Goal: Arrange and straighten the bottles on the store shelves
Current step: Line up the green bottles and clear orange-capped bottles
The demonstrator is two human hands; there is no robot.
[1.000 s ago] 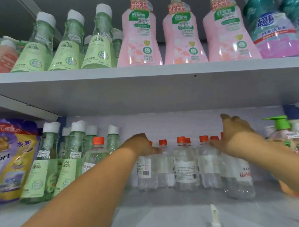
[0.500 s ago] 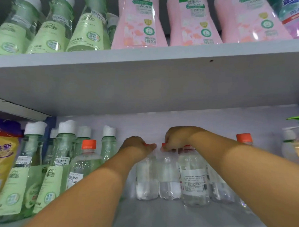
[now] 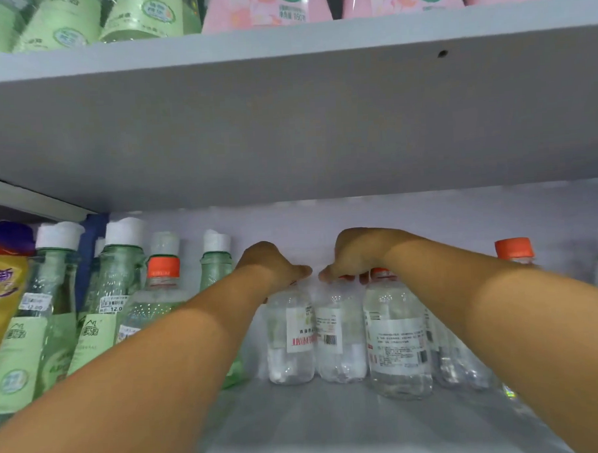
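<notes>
Several clear bottles with orange caps stand upright at the back of the lower shelf (image 3: 333, 427). My left hand (image 3: 271, 261) is closed over the top of the left clear bottle (image 3: 290, 336). My right hand (image 3: 355, 254) grips the cap of the clear bottle beside it (image 3: 340, 337). A third clear bottle (image 3: 397, 342) stands just right of them, closer to me, its cap partly under my right hand. My right forearm hides more clear bottles behind it. One orange cap (image 3: 513, 249) shows above that forearm.
Green bottles with white caps (image 3: 118, 289) fill the shelf's left side, with one orange-capped bottle (image 3: 158, 301) among them. A purple and yellow refill pouch (image 3: 2, 290) is at far left. The upper shelf board (image 3: 285, 107) hangs close overhead, carrying green and pink bottles (image 3: 267, 8).
My right hand moved left from the right-hand bottles onto the cap next to my left hand. The view dropped and came closer to the lower shelf.
</notes>
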